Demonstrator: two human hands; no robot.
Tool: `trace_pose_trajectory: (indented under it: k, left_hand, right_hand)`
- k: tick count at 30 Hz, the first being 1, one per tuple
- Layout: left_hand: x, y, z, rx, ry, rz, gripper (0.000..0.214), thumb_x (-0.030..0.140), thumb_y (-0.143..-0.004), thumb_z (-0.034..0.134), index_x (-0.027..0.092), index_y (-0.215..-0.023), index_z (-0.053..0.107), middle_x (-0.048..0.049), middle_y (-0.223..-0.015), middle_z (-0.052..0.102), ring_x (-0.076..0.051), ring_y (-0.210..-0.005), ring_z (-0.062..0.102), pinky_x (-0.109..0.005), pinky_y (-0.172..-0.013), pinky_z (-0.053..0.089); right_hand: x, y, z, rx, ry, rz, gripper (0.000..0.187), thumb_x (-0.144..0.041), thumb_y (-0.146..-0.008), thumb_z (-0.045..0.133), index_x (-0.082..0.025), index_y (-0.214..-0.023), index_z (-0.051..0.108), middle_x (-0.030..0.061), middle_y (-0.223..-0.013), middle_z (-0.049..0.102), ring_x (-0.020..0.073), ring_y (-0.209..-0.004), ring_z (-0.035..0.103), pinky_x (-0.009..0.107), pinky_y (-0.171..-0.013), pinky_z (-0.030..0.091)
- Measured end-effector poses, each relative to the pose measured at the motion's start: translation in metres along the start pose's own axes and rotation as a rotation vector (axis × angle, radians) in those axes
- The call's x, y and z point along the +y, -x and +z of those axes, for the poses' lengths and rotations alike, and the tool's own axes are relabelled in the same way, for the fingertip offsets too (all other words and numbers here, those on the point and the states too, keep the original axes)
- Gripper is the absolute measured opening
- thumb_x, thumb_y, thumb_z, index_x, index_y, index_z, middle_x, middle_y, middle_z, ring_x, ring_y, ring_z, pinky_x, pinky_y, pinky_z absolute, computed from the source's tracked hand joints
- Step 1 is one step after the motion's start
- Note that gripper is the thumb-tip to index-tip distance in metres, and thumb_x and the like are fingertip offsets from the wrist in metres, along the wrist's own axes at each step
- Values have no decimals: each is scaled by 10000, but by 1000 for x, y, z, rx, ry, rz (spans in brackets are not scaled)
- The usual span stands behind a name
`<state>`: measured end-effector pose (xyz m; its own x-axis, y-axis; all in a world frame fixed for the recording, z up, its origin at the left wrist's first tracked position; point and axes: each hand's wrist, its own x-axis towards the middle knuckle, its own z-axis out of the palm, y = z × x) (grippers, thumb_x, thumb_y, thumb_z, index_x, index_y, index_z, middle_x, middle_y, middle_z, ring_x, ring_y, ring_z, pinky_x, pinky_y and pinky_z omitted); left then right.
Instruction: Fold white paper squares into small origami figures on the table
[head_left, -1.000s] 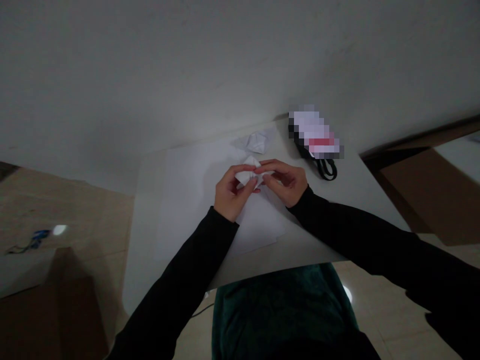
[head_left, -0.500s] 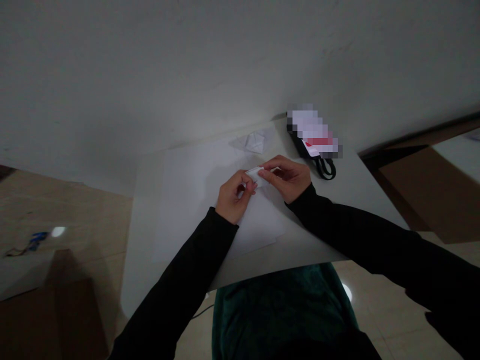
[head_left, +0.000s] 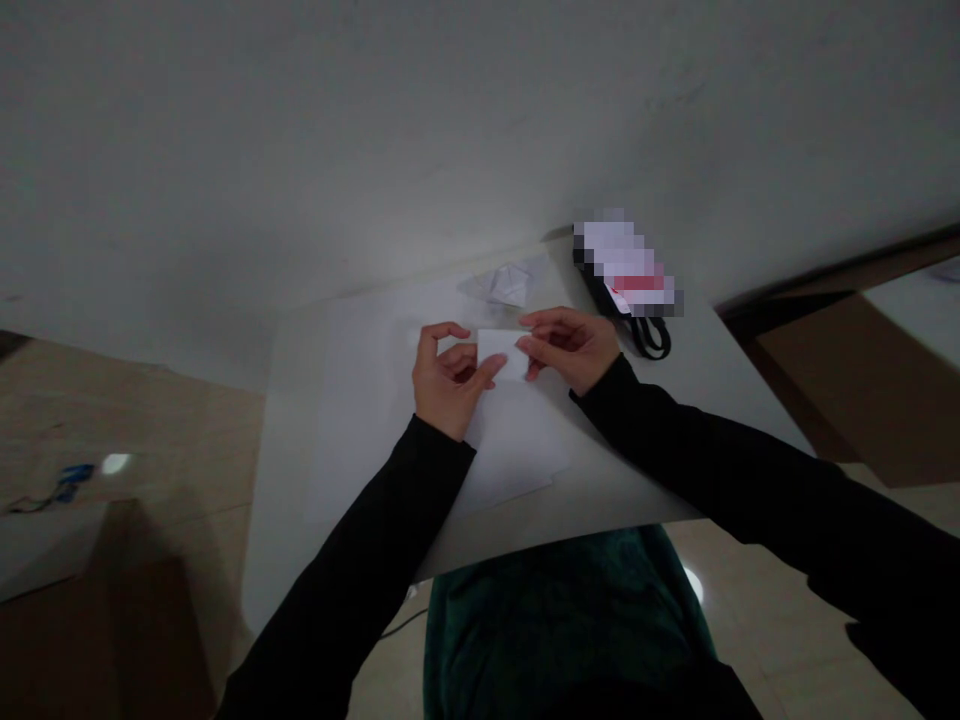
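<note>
Between my hands, above the white table, is a small white piece of folded paper (head_left: pixel 495 343), its flat side facing me. My left hand (head_left: pixel 447 377) pinches its left part, thumb across the front and index finger raised and bent away from it. At the right edge my right hand (head_left: pixel 576 348) grips the paper between thumb and fingers. Beneath my hands lie large white sheets of paper (head_left: pixel 375 430). Just beyond them, near the wall, rests a folded white paper shape (head_left: pixel 510 285).
A black case with a loop strap (head_left: pixel 654 338) lies at the table's back right, its top blurred out. The white table (head_left: pixel 281 540) meets a grey wall (head_left: pixel 375 150). Brown cardboard (head_left: pixel 862 390) is on the right. Dark green cloth (head_left: pixel 562 620) covers my lap.
The small paper has turned so that more of its flat face shows. My left hand has shifted left and its index finger has lifted off. My right hand has hardly moved.
</note>
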<state>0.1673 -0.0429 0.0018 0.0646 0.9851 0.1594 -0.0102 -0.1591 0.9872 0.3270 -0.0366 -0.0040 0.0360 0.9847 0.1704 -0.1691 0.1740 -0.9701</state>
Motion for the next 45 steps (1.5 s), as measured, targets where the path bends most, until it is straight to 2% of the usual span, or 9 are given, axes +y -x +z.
trace_pose_trajectory:
  k: [3, 9, 14, 22, 26, 29, 33, 38, 45]
  left_hand:
    - [1, 0, -1, -8, -19, -18, 444, 272, -697, 750, 237, -972, 404, 61, -693, 633, -66, -477, 565, -176, -454, 460]
    - [3, 3, 1, -33, -9, -40, 449, 295, -674, 772, 192, -1044, 538, 42, -664, 643, -76, -478, 573, -191, -446, 504]
    - [1, 5, 1, -39, -18, -53, 272, 365, -721, 728, 138, -853, 659, -25, -740, 677, -119, -586, 639, -219, -446, 554]
    - [-6, 3, -3, 0, -120, -8, 198, 339, -753, 706, 147, -803, 700, 6, -604, 663, -89, -465, 607, -191, -457, 529]
    - [0, 6, -7, -108, -328, 117, 190, 352, -779, 679, 163, -781, 700, 8, -626, 672, -90, -511, 612, -195, -498, 512]
    - [5, 4, -9, -173, -486, 327, 180, 347, -793, 669, 172, -824, 699, -8, -726, 693, -100, -623, 614, -216, -574, 510]
    - [6, 1, -10, -117, -589, 582, 174, 332, -805, 670, 196, -908, 704, 11, -663, 623, -97, -622, 530, -252, -645, 478]
    - [0, 2, -10, 81, -539, 457, 287, 343, -803, 671, 204, -1049, 620, 15, -808, 624, -67, -572, 518, -202, -527, 439]
    - [3, 4, -9, -70, -729, 668, 169, 287, -849, 622, 180, -979, 625, -31, -880, 679, -145, -837, 603, -286, -753, 484]
  right_hand:
    - [2, 1, 0, -64, 46, -8, 332, -372, -642, 784, -185, -904, 701, -43, -615, 608, 95, -462, 582, 247, -432, 513]
    - [-1, 7, -1, -21, 170, -107, 196, -372, -692, 753, -187, -658, 697, -23, -574, 626, 81, -394, 530, 226, -375, 423]
    - [-4, 7, -1, 17, 146, -132, 170, -335, -720, 738, -182, -656, 700, -24, -550, 604, 74, -384, 507, 232, -376, 407]
    - [0, 6, 2, -43, 111, -107, 187, -365, -717, 731, -182, -751, 709, -3, -691, 636, 76, -478, 532, 209, -363, 422]
    - [-1, 5, -2, -47, 222, -273, 146, -307, -731, 726, -185, -655, 700, -29, -568, 559, 55, -463, 462, 196, -373, 333]
    - [-6, 5, -4, -128, 306, -377, 124, -267, -742, 721, -192, -644, 708, -31, -538, 551, 57, -470, 455, 212, -413, 334]
    - [-7, 7, -2, -164, 289, -302, 118, -301, -711, 752, -192, -706, 706, -21, -603, 584, 67, -500, 486, 209, -415, 367]
    - [0, 6, 1, -62, 99, -215, 184, -304, -693, 762, -183, -798, 671, -15, -697, 600, 85, -549, 557, 227, -464, 481]
    - [-4, 2, -3, -102, 312, -474, 56, -250, -752, 711, -199, -732, 700, 12, -684, 636, 105, -587, 562, 265, -530, 475]
